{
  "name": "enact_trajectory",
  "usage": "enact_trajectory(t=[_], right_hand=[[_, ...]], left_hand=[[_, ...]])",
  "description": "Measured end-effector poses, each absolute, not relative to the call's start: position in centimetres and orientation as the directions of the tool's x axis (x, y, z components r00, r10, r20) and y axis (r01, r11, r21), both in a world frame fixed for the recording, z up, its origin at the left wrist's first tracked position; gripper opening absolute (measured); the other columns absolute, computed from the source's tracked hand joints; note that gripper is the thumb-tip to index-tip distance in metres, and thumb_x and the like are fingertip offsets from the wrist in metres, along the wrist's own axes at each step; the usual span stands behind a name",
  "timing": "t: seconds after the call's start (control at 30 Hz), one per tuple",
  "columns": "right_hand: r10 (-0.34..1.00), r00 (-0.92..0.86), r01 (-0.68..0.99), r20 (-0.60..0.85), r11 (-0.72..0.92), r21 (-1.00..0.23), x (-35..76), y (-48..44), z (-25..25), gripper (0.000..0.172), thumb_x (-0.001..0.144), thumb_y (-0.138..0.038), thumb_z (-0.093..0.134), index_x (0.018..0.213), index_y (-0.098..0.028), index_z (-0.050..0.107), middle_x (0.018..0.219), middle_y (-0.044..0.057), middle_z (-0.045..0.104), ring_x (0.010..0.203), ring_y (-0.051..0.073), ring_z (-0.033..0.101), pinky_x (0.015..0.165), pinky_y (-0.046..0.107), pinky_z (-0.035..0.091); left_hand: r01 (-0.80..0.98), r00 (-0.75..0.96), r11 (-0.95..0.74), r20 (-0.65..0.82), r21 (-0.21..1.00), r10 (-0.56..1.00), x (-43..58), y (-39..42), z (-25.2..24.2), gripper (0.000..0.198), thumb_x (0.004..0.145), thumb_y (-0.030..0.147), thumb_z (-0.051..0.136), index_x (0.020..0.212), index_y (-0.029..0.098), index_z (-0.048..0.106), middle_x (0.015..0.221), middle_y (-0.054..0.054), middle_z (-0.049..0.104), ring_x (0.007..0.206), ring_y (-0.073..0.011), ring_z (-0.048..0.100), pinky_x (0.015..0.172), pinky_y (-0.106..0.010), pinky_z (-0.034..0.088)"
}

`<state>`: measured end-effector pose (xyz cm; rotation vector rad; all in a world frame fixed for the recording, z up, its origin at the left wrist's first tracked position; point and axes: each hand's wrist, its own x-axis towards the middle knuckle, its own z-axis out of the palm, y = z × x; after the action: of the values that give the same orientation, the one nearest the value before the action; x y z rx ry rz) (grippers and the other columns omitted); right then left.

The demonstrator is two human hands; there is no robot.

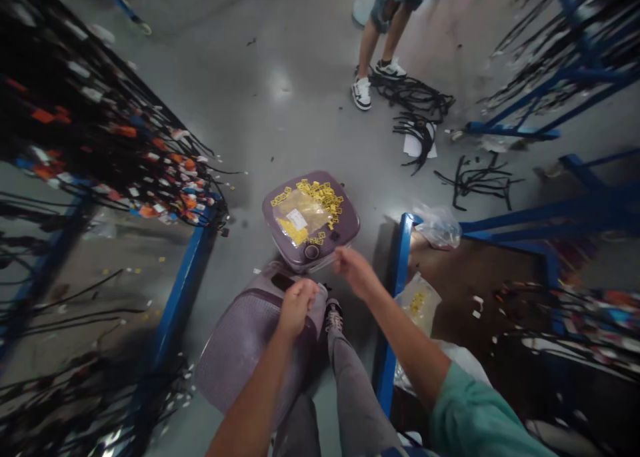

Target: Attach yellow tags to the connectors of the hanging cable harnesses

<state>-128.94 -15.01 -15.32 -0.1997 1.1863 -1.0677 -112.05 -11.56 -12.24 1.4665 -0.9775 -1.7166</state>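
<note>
A mauve stool stands on the floor in front of me, its seat strewn with small yellow tags and a clear plastic bag of more tags with a white label. My right hand reaches over the stool's near edge, fingers curled around something thin and clear that I cannot make out. My left hand is closed into a fist over the top of a mauve mesh chair back. Below the hands are my grey-trousered leg and shoe.
Blue metal racks hung with black cable harnesses and orange and white tags flank me on both sides. Another bag of yellow tags lies by the right frame. Loose black cables litter the floor near another person's legs.
</note>
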Motion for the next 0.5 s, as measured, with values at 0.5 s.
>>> enact_trajectory(t=[0.5], right_hand=[[-0.581, 0.147, 0.989, -0.800, 0.078, 0.125, -131.4, 0.5, -14.9, 0.022, 0.086, -0.029, 0.051, 0.072, -0.017, 0.063, 0.069, -0.001, 0.068, 0.070, 0.008, 0.065, 0.077, 0.020, 0.050]], left_hand=[[-0.344, -0.879, 0.790, 0.123, 0.507, -0.461, -122.9, -2.6, -13.5, 0.029, 0.088, 0.027, 0.037, 0.093, 0.013, 0.062, 0.093, -0.013, 0.065, 0.093, -0.0247, 0.058, 0.084, -0.040, 0.046]])
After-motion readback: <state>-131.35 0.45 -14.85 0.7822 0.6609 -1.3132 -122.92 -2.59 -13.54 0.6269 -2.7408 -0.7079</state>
